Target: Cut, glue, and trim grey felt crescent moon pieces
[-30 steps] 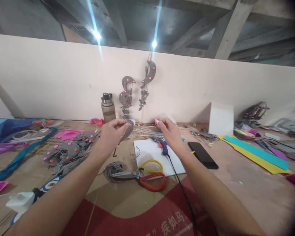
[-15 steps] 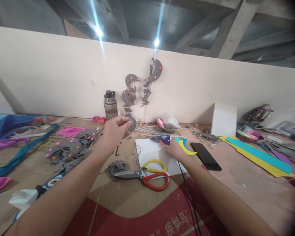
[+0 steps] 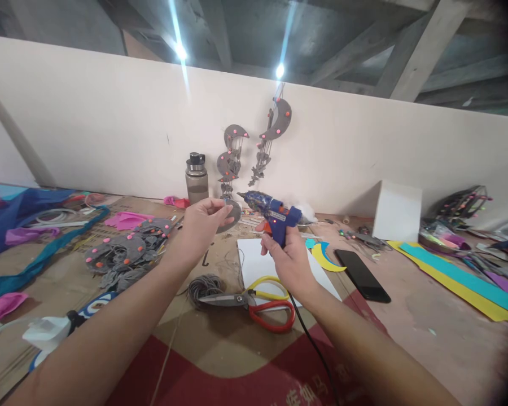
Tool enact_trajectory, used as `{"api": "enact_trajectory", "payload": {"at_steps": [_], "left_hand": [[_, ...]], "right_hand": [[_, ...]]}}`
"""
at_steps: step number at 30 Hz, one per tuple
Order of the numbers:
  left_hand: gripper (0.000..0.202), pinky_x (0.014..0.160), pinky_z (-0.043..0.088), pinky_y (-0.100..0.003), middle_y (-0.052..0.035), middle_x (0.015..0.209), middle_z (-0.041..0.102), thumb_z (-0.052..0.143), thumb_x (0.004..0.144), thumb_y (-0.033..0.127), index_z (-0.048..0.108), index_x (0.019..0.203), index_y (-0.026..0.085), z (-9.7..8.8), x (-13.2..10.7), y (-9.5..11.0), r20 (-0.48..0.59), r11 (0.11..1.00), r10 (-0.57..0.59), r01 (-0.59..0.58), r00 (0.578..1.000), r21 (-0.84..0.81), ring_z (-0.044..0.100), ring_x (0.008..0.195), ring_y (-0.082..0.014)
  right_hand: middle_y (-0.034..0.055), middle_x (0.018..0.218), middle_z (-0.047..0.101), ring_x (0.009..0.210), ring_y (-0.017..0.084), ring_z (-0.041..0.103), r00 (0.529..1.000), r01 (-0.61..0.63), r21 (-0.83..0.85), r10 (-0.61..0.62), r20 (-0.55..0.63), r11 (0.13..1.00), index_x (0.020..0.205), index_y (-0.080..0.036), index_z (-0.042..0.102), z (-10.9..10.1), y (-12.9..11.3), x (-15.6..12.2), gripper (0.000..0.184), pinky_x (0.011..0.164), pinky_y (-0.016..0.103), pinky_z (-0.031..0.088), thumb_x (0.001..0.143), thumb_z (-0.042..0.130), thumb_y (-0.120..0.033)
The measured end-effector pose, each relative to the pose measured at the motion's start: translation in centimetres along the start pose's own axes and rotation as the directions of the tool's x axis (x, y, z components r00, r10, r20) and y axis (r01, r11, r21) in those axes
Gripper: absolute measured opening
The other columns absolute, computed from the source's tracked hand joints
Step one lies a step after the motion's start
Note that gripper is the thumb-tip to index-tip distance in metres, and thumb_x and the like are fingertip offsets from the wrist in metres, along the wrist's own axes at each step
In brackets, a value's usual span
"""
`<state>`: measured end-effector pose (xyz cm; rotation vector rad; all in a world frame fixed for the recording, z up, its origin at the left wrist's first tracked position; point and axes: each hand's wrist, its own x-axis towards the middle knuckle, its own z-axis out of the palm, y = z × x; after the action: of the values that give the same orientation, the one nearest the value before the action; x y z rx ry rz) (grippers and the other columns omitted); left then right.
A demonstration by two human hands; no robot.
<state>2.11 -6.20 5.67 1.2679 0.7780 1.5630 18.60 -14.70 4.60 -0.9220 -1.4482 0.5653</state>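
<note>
The left hand (image 3: pixel 203 226) pinches one gray felt piece (image 3: pixel 236 213) by its edge, thumb and finger closed on it, up above the table (image 3: pixel 410 344). The right hand (image 3: pixel 291 264) wraps around the handle of one blue glue gun (image 3: pixel 274 210), its tip near the felt. To do this well, hold the felt still, keep fingers clear of the tip, which may be hot, and squeeze softly. I count one pair of scissors (image 3: pixel 239 300), one bundle of gray cord (image 3: pixel 204 286), one black phone (image 3: pixel 363 275) and one bottle (image 3: pixel 197 181).
</note>
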Motion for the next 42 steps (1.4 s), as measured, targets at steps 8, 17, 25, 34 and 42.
{"api": "enact_trajectory", "payload": {"at_steps": [8,17,25,34,42], "left_hand": [[0.032,0.081,0.059,-0.036,-0.0001,0.074,0.065,0.080,0.065,0.041,0.069,0.077,0.013,0.5,-0.8,0.5,0.026,0.998,0.046,-0.048,0.999,0.050,0.064,0.071,-0.0127],[0.032,0.079,0.059,-0.036,-0.0013,0.077,0.068,0.078,0.068,0.041,0.068,0.081,0.014,0.4,-0.7,0.3,0.031,0.998,0.046,-0.047,0.998,0.038,0.066,0.070,-0.0141],[0.034,0.078,0.059,-0.034,-0.0015,0.076,0.067,0.078,0.066,0.044,0.068,0.081,0.014,0.4,-0.8,0.5,0.028,0.997,0.068,-0.070,0.997,0.045,0.065,0.071,-0.0141],[0.029,0.076,0.058,-0.033,-0.0013,0.078,0.068,0.077,0.068,0.041,0.069,0.080,0.015,0.5,-1.0,0.6,0.009,0.990,0.103,-0.104,0.995,0.099,0.065,0.072,-0.0142],[0.028,0.078,0.059,-0.034,-0.0014,0.078,0.068,0.078,0.068,0.039,0.069,0.080,0.015,0.5,-1.1,0.5,0.007,0.989,0.111,-0.111,0.994,0.092,0.065,0.073,-0.0147]], "right_hand": [[0.0031,0.092,0.063,0.076,0.015,0.056,0.998,0.054,-0.144,-0.047,0.048,0.988,0.105,-0.022,0.054,0.1,0.8,-0.9,0.016,0.070,0.031,0.046,0.093,0.052,-0.032],[0.0040,0.094,0.064,0.078,0.017,0.058,0.996,0.064,-0.208,-0.048,0.081,0.976,0.107,-0.022,0.053,0.2,0.2,-1.3,0.017,0.069,0.030,0.046,0.093,0.051,-0.031],[0.0049,0.090,0.063,0.078,0.018,0.058,0.995,0.085,-0.262,-0.068,0.074,0.961,0.105,-0.022,0.055,0.4,-0.1,-1.4,0.018,0.069,0.032,0.047,0.093,0.050,-0.033],[0.0050,0.090,0.064,0.079,0.019,0.059,0.994,0.097,-0.274,-0.082,0.069,0.957,0.104,-0.022,0.055,0.5,-0.1,-1.4,0.016,0.071,0.032,0.048,0.093,0.050,-0.032],[0.0051,0.092,0.064,0.078,0.018,0.058,0.995,0.097,-0.260,-0.088,0.045,0.961,0.102,-0.022,0.054,0.5,-0.3,-1.5,0.014,0.069,0.031,0.047,0.093,0.050,-0.032]]}}
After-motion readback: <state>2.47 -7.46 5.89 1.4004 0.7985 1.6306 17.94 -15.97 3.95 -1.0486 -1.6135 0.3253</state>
